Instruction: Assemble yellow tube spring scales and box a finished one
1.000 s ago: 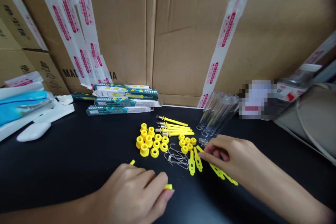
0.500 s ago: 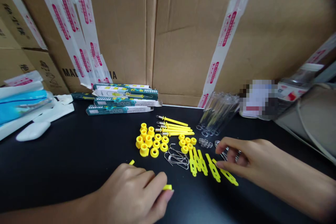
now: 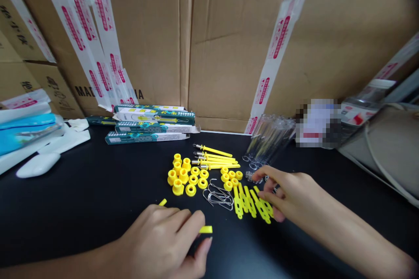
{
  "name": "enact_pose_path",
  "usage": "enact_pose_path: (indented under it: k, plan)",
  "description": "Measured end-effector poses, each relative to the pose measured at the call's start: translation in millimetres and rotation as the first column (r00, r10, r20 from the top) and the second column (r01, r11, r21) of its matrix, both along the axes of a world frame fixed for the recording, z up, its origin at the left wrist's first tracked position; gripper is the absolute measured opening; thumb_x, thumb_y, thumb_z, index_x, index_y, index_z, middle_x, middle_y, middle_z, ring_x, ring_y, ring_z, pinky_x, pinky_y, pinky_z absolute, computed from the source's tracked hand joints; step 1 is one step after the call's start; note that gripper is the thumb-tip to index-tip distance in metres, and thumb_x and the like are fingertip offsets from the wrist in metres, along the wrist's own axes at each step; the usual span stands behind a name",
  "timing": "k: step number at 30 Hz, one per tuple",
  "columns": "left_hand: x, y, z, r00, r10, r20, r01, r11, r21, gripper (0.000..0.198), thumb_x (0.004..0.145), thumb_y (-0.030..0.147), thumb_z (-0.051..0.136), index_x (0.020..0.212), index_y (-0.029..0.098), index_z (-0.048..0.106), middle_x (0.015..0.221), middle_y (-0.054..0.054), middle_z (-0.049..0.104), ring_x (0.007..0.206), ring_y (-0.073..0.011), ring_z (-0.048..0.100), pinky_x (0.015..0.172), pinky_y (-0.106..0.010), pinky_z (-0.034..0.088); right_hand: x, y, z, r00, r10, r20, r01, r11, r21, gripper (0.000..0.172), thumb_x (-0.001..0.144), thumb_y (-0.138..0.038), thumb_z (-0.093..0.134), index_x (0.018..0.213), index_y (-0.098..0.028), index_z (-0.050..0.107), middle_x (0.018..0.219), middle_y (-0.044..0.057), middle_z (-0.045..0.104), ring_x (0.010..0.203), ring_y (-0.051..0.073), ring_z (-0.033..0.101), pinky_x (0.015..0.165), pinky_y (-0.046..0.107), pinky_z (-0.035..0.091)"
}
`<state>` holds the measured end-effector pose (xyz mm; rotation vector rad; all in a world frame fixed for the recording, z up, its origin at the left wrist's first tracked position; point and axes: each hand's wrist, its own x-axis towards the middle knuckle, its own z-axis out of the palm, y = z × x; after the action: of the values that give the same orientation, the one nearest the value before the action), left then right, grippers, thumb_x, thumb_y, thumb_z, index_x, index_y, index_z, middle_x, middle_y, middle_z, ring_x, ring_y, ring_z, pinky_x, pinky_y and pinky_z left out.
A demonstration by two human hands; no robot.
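Note:
My left hand (image 3: pixel 170 237) is closed low in front of me, with yellow plastic strips in it. One yellow strip end (image 3: pixel 206 229) sticks out by the thumb and another yellow tip (image 3: pixel 163 202) shows beyond the knuckles. Whether these belong to one piece is hidden. My right hand (image 3: pixel 278 189) hovers at the right end of a row of flat yellow slotted pieces (image 3: pixel 250 202), thumb and forefinger apart. Its fingers partly cover the rightmost piece. Just beyond its forefinger are small metal coils (image 3: pixel 249 176). Left of the row lies a heap of metal S-shaped hooks (image 3: pixel 218 196).
Yellow flanged sleeves (image 3: pixel 178 187), rings (image 3: pixel 190 190) and small caps (image 3: pixel 228 185) sit mid-table. Behind them lie yellow rods with metal ends (image 3: pixel 218 161). Clear tubes (image 3: pixel 270 139) and printed boxes (image 3: pixel 150 127) stand near the cardboard (image 3: pixel 222 52). A bottle (image 3: pixel 363 104) is far right.
My right hand has moved left, and the rightmost yellow slotted piece now lies closer to the others. My left hand stays in place, its thumb a little further from the strip end.

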<state>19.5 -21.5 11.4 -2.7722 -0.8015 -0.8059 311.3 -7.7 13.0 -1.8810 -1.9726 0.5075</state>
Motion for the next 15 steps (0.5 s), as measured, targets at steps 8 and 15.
enact_pose_path:
  k: [8, 15]
  plan:
    - [-0.7, 1.1, -4.0, 0.994, -0.020, 0.103, 0.017, 0.999, 0.032, 0.034, 0.089, 0.005, 0.041, 0.115, 0.017, 0.058, 0.080, 0.001, 0.079, 0.059, -0.0173, 0.076, 0.052, -0.030, 0.060, -17.2, -5.5, 21.9, 0.997, -0.045, -0.065, 0.054, 0.989, 0.139, 0.020, 0.093, -0.032, 0.058, 0.083, -0.022, 0.072, 0.045, -0.004, 0.059, 0.039, 0.015, 0.059, 0.043, 0.024, 0.042]
    - [-0.6, 1.1, 2.4, 0.994, -0.048, 0.093, 0.057, 0.993, -0.100, 0.043, 0.087, 0.005, 0.037, 0.127, 0.018, 0.045, 0.099, -0.003, 0.081, 0.072, -0.0164, 0.080, 0.063, -0.023, 0.062, -78.9, -37.4, 7.2, 0.732, 0.218, -0.646, -0.287, 0.958, -0.002, 0.036, 0.092, -0.052, 0.070, 0.112, -0.022, 0.071, 0.078, -0.001, 0.066, 0.054, 0.012, 0.060, 0.043, 0.018, 0.049]
